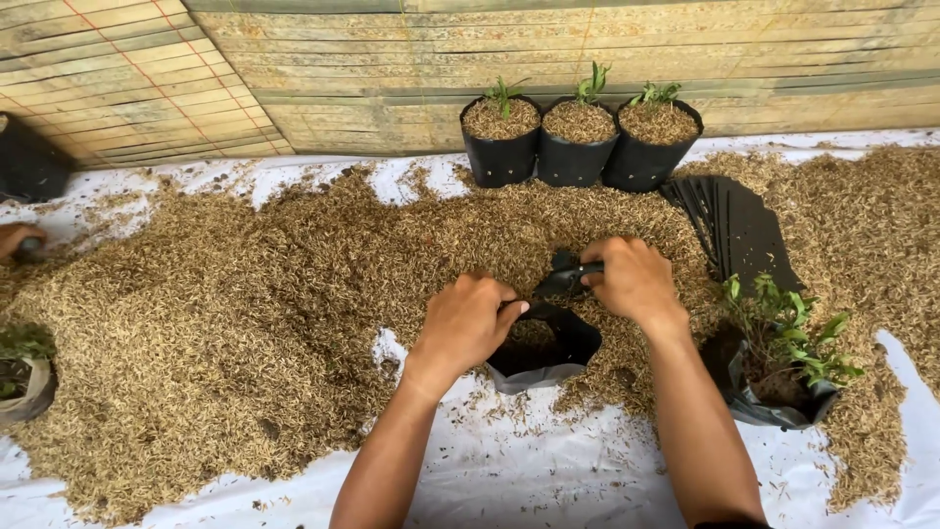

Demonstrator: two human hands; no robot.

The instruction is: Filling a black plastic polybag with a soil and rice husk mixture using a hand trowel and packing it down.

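While the left hand (470, 318) and the right hand (632, 279) are each pinching the rim of one open black grow bag (548, 353) at lower centre, three filled seedling bags (578, 142) are standing at upper centre, one leafy plant bag (778, 377) is sitting at right, and husk (245, 294) is lying across the white sheet (509, 480).

A white sheet (509, 480) covers the ground, bare along the near edge and far strip. On it lies a broad heap of tan husks (245, 304) — spread left to right. Three filled black grow bags (578, 147) stand at the far side; flat empty bags (734, 230) lie right — a leafy seedling bag (783, 377) nearer.
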